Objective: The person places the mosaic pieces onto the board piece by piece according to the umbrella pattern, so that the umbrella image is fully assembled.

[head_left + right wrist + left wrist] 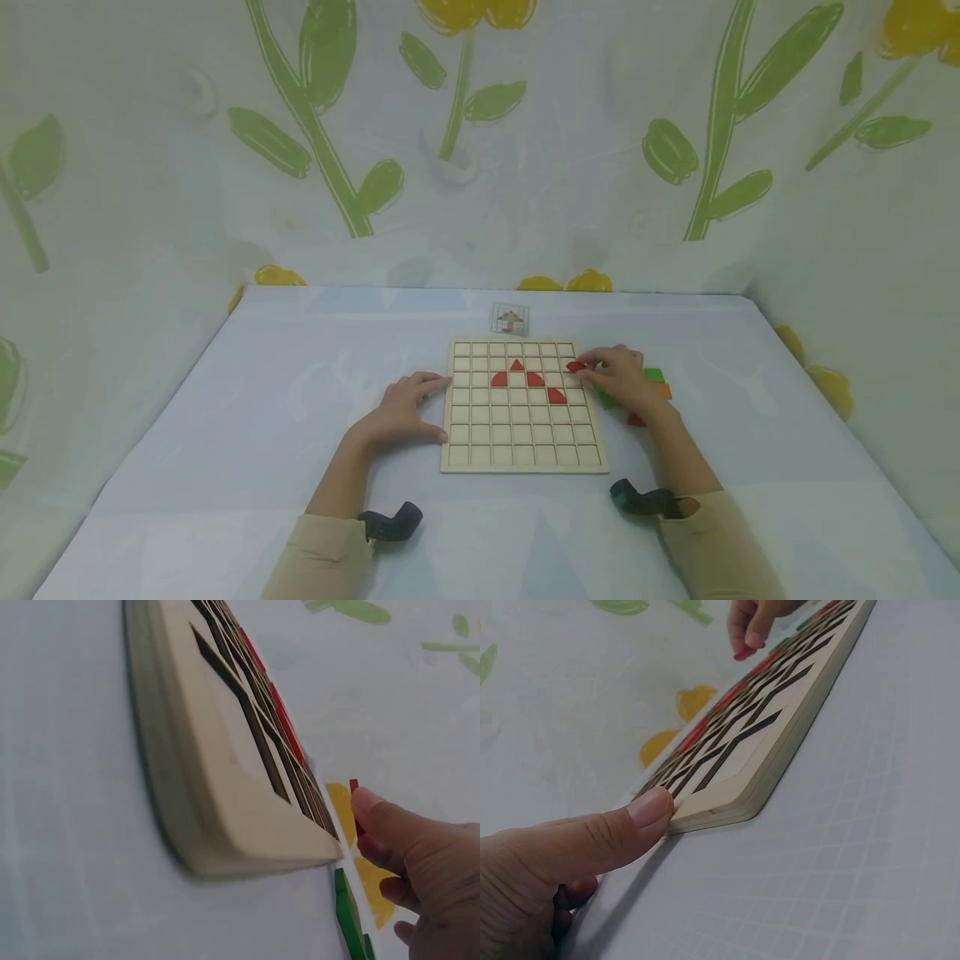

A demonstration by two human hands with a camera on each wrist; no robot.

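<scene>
A square wooden grid board lies on the table, with red pieces set in several of its cells, among them a triangle and a quarter-circle piece. My left hand rests at the board's left edge, thumb and fingers spread and touching it; the left wrist view shows the thumb against the corner. Over the board's right side, my right hand pinches a small red piece between thumb and fingers. In the right wrist view that red piece appears edge-on, raised off the board.
Green pieces, an orange piece and a red piece lie right of the board, partly hidden by the right hand and forearm. A small picture card with a gridded design lies behind the board. Flowered cloth rises behind the table.
</scene>
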